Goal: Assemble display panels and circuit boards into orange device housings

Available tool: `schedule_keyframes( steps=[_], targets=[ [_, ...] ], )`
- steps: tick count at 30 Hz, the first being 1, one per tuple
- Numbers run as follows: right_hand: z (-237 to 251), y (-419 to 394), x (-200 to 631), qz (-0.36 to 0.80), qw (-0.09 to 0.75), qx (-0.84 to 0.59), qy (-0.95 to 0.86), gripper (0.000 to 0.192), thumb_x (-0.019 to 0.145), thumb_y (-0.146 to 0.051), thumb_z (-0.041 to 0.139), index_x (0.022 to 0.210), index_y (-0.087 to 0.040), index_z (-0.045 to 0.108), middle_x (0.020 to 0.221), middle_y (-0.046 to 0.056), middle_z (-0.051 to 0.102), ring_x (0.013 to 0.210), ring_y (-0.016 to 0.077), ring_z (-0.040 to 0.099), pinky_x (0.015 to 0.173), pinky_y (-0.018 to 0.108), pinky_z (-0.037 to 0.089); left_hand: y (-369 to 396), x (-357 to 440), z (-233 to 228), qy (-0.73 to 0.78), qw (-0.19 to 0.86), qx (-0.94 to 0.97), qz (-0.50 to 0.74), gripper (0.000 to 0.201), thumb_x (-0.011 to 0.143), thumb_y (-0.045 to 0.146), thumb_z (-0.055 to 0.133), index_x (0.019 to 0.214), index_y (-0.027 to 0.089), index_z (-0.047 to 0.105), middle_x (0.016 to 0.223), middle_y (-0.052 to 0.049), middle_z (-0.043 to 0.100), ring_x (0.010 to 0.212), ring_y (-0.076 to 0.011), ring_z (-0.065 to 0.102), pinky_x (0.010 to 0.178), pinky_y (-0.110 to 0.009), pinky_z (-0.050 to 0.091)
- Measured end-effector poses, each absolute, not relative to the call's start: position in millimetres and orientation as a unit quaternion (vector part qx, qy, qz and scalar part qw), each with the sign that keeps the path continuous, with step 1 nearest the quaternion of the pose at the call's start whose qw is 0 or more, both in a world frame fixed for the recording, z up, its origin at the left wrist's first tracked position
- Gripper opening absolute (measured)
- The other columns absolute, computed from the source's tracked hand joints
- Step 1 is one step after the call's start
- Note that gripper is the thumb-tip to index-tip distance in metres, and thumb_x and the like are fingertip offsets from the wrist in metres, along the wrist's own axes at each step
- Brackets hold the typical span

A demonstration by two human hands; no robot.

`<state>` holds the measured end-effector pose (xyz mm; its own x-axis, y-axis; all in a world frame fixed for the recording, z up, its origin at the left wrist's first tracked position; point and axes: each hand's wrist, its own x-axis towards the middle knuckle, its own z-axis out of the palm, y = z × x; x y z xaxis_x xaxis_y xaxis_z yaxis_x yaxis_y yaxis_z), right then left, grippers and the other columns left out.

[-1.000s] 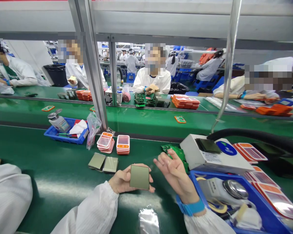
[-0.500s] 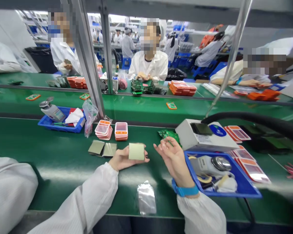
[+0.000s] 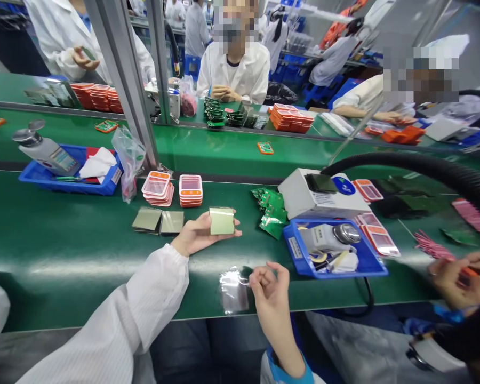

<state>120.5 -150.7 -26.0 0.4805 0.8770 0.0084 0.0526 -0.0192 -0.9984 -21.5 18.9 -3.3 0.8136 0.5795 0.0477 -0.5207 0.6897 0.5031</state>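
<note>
My left hand (image 3: 198, 233) is closed on a small square display panel (image 3: 221, 221) with a pale yellow-green face, held by its edges above the bench. Just left of that hand lie more such panels (image 3: 147, 220) in low stacks. My right hand (image 3: 270, 285) is near the bench's front edge, its fingers loosely bent and apart, with nothing visible in them. Beside its fingertips, clear plastic film (image 3: 234, 296) lies on the green bench (image 3: 116, 272). Whether the fingertips touch the film, I cannot tell.
Framed orange-and-white pieces (image 3: 191, 190) stand stacked behind the panels. Green circuit boards (image 3: 272, 212) lie beside a white box (image 3: 312, 196). Blue trays (image 3: 292, 250) hold bottles and tools. A co-worker's hands (image 3: 460, 280) are at the right. A metal post (image 3: 124, 80) rises behind the bench.
My right hand has moved down and towards me, from beside the held panel to the clear film. My left hand still holds the panel. The view has tilted down.
</note>
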Motion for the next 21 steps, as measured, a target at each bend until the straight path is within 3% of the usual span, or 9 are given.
schedule_keyframes(
  steps=[6,21],
  targets=[
    [-24.2,-152.4,115.1,0.338,0.519,-0.654,-0.434,0.024,0.09,-0.026,0.046,0.111,-0.026,0.033,0.076,-0.004,0.049,0.069,0.014,0.05,0.068,0.03,0.041,20.6,-21.6,-0.1,0.07,0.913,0.263,0.303,0.061,0.066,0.033,0.077,0.116,0.005,0.059,0.105,-0.017,0.069,0.104,-0.0349,0.063,0.109,-0.056,0.028],
    [-27.5,-154.4,115.8,0.323,0.505,-0.669,-0.44,0.021,0.089,-0.023,0.045,0.108,-0.024,0.036,0.079,-0.002,0.05,0.071,0.0143,0.051,0.069,0.03,0.042,19.9,-20.2,3.5,0.089,0.907,0.297,0.283,0.056,0.065,0.035,0.077,0.113,0.01,0.062,0.104,-0.014,0.069,0.101,-0.0339,0.065,0.104,-0.049,0.034]
  ],
)
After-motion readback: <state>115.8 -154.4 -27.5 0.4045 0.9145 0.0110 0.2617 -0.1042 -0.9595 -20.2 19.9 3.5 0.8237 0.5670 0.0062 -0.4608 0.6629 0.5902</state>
